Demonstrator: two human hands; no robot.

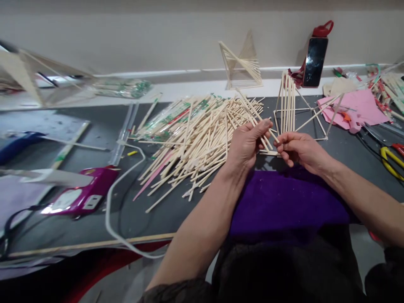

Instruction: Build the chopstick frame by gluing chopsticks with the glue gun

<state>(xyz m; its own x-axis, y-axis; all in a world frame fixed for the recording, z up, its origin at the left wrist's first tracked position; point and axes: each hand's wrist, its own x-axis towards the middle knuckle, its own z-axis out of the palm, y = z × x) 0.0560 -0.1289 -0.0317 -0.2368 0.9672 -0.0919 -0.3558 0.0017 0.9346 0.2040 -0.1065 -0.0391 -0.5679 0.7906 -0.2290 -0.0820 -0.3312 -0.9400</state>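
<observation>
My left hand (244,145) is closed around a few thin wooden chopsticks (248,105), which slant up to the left above the fingers. Between the thumb and fingertips of my right hand (298,148) is the end of one chopstick (274,136), reaching across from the left hand. Left of my hands spreads a big loose pile of chopsticks (192,155). Just behind the right hand stands a stick frame (288,105) with a row of upright sticks and angled struts; its lower front is partly hidden by my hands.
A twisted stick model (241,65) stands on the back ledge, near a phone (315,62) propped against a red-capped bottle. Pink paper (368,107) and yellow-handled pliers (391,164) lie right. Left are a magenta device (83,191), a white cable (109,206) and a blue-handled tool (19,145).
</observation>
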